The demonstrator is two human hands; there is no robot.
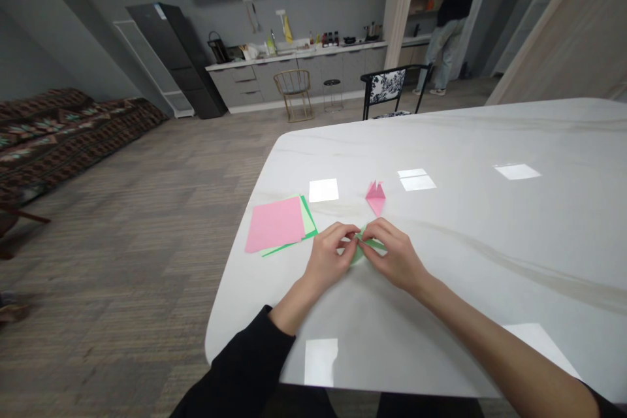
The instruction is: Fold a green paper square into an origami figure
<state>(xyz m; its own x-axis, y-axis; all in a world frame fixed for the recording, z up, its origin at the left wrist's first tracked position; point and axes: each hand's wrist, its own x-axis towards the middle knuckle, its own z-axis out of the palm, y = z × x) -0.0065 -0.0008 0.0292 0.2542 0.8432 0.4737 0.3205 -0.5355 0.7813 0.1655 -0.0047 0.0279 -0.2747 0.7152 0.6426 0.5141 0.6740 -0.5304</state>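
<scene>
Between my two hands is a light green piece of folded paper (358,256), held low over the white table. My left hand (333,251) pinches its left side with thumb and forefinger. On the other side, my right hand (394,251) pinches it too, and the fingertips of both hands nearly meet. Fingers cover much of the paper, so its full shape is hidden. Just beyond my hands lies a pink folded paper figure (375,196) with pointed tips. To the left rests a stack of square sheets, a pink sheet (275,225) over light and dark green ones.
The white table (470,209) has a rounded left edge and shows bright light reflections. Past its far side stand a black-framed chair (392,88) and a gold chair (294,88). A kitchen counter (313,52) runs along the wall. A person (453,13) stands at the back right.
</scene>
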